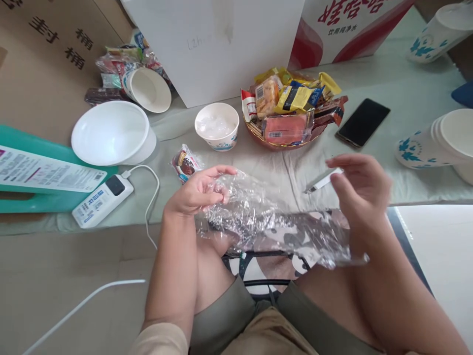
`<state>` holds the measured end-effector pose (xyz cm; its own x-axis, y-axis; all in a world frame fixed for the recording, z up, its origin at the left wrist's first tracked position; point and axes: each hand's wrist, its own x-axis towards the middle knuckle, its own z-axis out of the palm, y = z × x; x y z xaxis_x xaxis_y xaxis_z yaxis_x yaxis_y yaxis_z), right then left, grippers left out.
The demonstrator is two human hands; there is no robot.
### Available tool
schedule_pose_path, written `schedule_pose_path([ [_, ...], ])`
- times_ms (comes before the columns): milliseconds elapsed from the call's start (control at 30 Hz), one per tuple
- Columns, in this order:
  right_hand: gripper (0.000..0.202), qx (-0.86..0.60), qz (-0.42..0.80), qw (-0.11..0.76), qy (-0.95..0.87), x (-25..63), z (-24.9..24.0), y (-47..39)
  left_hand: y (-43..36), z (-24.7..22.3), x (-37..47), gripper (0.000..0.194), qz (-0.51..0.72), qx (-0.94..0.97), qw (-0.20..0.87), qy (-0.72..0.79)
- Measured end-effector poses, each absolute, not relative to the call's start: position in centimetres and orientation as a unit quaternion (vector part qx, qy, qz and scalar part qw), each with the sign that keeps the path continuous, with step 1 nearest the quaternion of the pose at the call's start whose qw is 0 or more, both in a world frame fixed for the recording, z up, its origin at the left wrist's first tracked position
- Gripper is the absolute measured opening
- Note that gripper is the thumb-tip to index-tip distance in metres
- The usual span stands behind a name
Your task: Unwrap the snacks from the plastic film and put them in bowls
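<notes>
My left hand (202, 191) pinches a crumpled sheet of clear plastic film (254, 212) between thumb and fingers. The film trails rightward above my lap, its far end passing just below my right wrist. My right hand (362, 187) is raised at the table's front edge, thumb and forefinger apart, with nothing visible between them. Beside its fingertips lies a slim white object with a dark metallic tip (320, 182). Behind my left hand sits a small packaged snack (185, 163). A paper cup (217, 127) holding crumpled clear plastic stands a little farther back.
A gold-rimmed bowl (254, 138) of wrapped snacks and a phone (364, 122) lie toward the back. On the left are a white bowl (111, 133), a tipped paper cup (150, 91) and a power bank (103, 199) with a cable. Stacked paper cups (428, 145) lie right.
</notes>
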<state>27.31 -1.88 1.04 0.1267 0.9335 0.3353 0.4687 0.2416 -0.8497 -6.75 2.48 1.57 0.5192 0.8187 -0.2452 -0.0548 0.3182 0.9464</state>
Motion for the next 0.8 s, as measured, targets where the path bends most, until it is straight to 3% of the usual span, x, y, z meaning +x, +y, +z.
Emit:
schedule_pose_path([
  [67,0.035,-0.478,0.42,0.45,-0.627,25.5,1.2,-1.8,2.3,1.5,-6.1,0.051,0.264,0.522,0.733,0.349],
  [133,0.046,-0.401,0.583,0.324,-0.628,23.5,1.1,-1.6,2.2,1.4,-5.2,0.047,0.222,0.546,0.74,0.325],
  [233,0.027,-0.39,0.659,0.129,-0.631,21.3,0.6,-1.4,2.4,1.1,-4.2,0.053,0.197,0.573,0.72,0.339],
  [300,0.011,-0.435,0.624,0.091,-0.643,21.0,0.4,-1.4,2.7,0.8,-4.2,0.059,0.24,0.576,0.675,0.395],
  [433,0.014,-0.527,0.535,0.192,-0.632,22.2,0.3,-1.3,3.6,0.2,-4.7,0.048,0.43,0.487,0.555,0.519],
  [533,0.021,-0.561,0.525,0.299,-0.566,22.7,0.3,-1.2,3.6,-0.4,-3.8,0.035,0.514,0.391,0.573,0.504],
  [700,0.026,-0.543,0.558,0.369,-0.507,21.8,0.3,-1.0,2.2,-1.2,0.2,0.06,0.412,0.345,0.728,0.425],
  [800,0.026,-0.55,0.55,0.364,-0.512,21.5,0.2,-1.0,1.7,-1.3,1.5,0.05,0.363,0.382,0.714,0.461],
])
